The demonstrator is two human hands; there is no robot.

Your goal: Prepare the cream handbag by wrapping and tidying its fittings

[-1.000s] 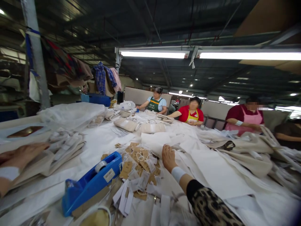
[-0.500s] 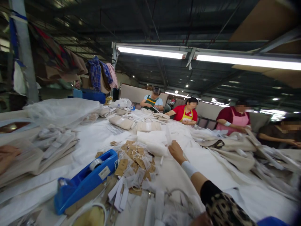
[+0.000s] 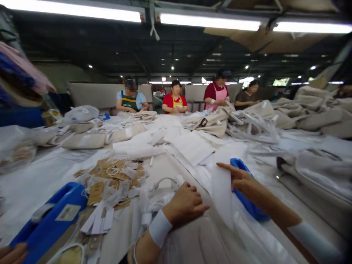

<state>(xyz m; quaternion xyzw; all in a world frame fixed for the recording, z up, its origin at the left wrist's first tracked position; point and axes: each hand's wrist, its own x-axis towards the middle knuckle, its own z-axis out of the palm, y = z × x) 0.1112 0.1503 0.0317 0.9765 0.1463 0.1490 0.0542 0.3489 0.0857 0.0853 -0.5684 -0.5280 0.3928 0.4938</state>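
Observation:
My left hand (image 3: 184, 204), with a white band at the wrist, lies low in the middle with its fingers curled in. It rests on pale cloth (image 3: 192, 242) next to a loop of white cord (image 3: 165, 182). My right hand (image 3: 242, 181) reaches in from the lower right with its index finger pointing left. It holds up the edge of a thin white sheet (image 3: 221, 196). Right under this hand is a blue tape dispenser (image 3: 249, 205), partly hidden by it.
A second blue tape dispenser (image 3: 52, 216) sits at the lower left, with fingers (image 3: 11, 253) of unclear owner beside it. Brown and white tags (image 3: 112, 176) lie in a heap. Pale bags (image 3: 214, 123) are piled across the table. Several people (image 3: 174, 102) work at the far side.
The view has swung right and down. My right hand moved from the tag heap onto a blue dispenser and sheet. My left hand came in to the middle.

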